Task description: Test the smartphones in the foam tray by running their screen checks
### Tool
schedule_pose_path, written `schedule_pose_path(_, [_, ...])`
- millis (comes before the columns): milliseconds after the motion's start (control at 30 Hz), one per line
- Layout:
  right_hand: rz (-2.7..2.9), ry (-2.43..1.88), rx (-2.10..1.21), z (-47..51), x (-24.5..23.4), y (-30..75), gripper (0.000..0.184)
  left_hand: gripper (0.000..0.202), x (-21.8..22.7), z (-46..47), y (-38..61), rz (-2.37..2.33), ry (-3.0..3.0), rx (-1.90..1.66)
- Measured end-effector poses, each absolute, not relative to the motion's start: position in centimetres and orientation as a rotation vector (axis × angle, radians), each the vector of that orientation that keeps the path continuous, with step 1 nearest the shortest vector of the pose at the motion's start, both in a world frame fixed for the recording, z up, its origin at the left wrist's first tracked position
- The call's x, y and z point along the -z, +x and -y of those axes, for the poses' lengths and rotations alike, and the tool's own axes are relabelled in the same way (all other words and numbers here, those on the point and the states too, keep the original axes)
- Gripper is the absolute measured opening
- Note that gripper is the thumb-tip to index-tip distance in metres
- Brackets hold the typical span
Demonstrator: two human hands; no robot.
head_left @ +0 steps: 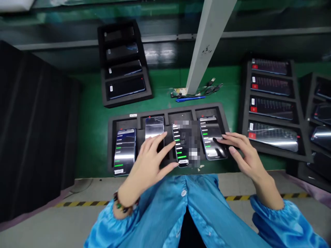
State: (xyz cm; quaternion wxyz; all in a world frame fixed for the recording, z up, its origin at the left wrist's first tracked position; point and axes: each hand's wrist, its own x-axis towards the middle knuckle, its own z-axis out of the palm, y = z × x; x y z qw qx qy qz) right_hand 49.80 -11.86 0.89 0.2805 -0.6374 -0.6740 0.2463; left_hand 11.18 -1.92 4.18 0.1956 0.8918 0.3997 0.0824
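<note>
Four phones (124, 148) lie in the front tray (167, 112). Over its middle the left hand (147, 163), fingers spread, hides the lower part of the second phone (154, 126) and reaches the third's edge; at its right end the right hand (245, 156), loosely open, has fingertips at the rightmost phone (210, 132). The hands are apart, gripping nothing. Just behind the tray lie a blue pen (190, 99) and cables (212, 89), where a grey post (205, 44) stands in the way; more phone-filled trays sit behind its left half (128, 100) and to its right (271, 94).

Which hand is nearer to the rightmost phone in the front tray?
Right: the right hand extends over the rightmost phone from its right; the left hand is farther left, over the second phone from the left.
</note>
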Motion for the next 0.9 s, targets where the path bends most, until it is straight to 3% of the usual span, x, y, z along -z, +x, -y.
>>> schedule_pose_path(200, [1.854,-1.63,-0.686,13.2,-1.1,50.8,0.038,0.08,-3.3,1.7,13.6,-0.996,2.547,-0.16])
schedule_pose_path(633, [1.833,-1.564,-0.709,11.3,-0.4,50.6,0.039,0.061,-2.7,1.4,13.6,-0.917,2.588,-0.293])
schedule_pose_path(900, [1.769,-1.566,-0.669,10.6,-0.9,49.8,0.044,0.068,-3.0,1.4,12.8,-0.949,2.551,-0.357])
